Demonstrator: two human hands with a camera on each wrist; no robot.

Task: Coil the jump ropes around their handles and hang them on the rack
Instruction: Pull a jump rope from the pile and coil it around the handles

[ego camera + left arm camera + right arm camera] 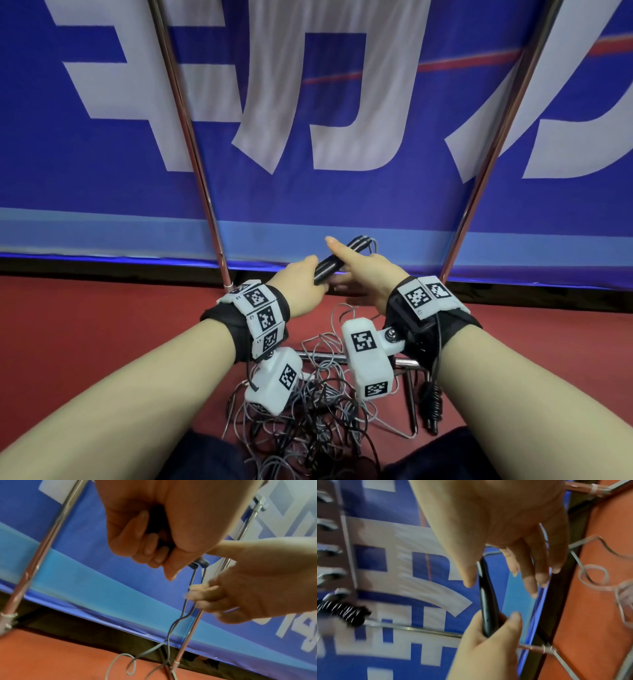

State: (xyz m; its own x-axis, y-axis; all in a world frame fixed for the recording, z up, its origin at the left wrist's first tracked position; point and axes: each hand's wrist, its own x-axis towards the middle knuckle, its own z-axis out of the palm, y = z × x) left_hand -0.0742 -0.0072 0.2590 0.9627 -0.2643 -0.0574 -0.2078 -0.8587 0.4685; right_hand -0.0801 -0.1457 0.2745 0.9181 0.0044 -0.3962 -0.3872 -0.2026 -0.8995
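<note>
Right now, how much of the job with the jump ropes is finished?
One coiled rope already seems to hang on the rack. The left hand grips two black handles held together; the right hand, fingers straight, is at the grey cord, not yet wound. A tangle of ropes on the red floor is left.

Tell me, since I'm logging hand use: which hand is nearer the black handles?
Left. The left hand grips the black handles at their near end; the right hand is open alongside, its fingers extended past them.
</note>
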